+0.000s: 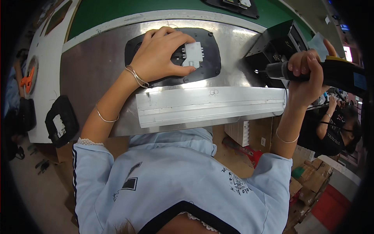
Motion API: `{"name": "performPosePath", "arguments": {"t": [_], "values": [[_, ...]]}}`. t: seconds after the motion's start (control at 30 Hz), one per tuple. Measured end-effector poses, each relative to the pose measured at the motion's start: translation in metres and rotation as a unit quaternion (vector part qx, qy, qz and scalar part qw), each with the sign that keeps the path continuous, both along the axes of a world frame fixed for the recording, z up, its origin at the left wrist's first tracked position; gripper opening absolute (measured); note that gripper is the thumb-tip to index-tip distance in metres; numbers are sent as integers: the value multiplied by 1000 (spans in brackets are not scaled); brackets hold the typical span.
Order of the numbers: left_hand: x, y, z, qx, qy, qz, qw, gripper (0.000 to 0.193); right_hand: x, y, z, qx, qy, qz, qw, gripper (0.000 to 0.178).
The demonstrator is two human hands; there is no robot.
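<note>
Two hands busy: L hand (pixel 161 52) has thumb + index braced on opp. edges of the white plastic connector block (pixel 193 54), which sits on the black plastic panel (pixel 212 60) nr the steel worktop's (pixel 93 62) far edge. R hand (pixel 307 70) is wrapped round a power screwdriver (pixel 337 73), bit (pixel 262 71) by the black bin (pixel 269 41) at the worktop's right end; can't tell if it carries a screw. Imo: keep block flat w/ even pressure, thumb clear of bit, screwdriver square to panel, easy on torque.
</note>
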State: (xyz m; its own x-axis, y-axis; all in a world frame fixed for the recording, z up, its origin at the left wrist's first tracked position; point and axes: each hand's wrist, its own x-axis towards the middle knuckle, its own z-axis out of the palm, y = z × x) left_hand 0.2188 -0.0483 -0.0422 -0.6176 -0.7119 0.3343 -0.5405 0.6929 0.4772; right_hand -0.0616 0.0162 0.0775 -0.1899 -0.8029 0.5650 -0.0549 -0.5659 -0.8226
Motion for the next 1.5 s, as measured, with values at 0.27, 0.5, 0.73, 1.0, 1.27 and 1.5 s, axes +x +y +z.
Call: {"name": "performPosePath", "arguments": {"t": [0.27, 0.5, 0.73, 1.0, 1.27, 1.5], "values": [[2, 0, -6, -27, 2, 14, 1000, 54, 78, -49, -36, -20, -76, 118, 990, 30], [3, -2, -10, -34, 16, 16, 999, 52, 92, -64, -44, -25, -24, 127, 991, 28], [5, -4, -14, -32, 11, 16, 999, 53, 113, -61, -39, -2, -41, 93, 995, 27], [6, -5, -20, -56, 27, 18, 998, 55, 102, -77, -57, -67, 3, 111, 992, 8], [7, -4, -20, -52, 19, 21, 998, 56, 130, -63, -43, 27, -25, 92, 995, 28], [5, -4, -20, -38, 11, 21, 999, 57, 125, -55, -19, 57, -10, 67, 996, 38]]}}
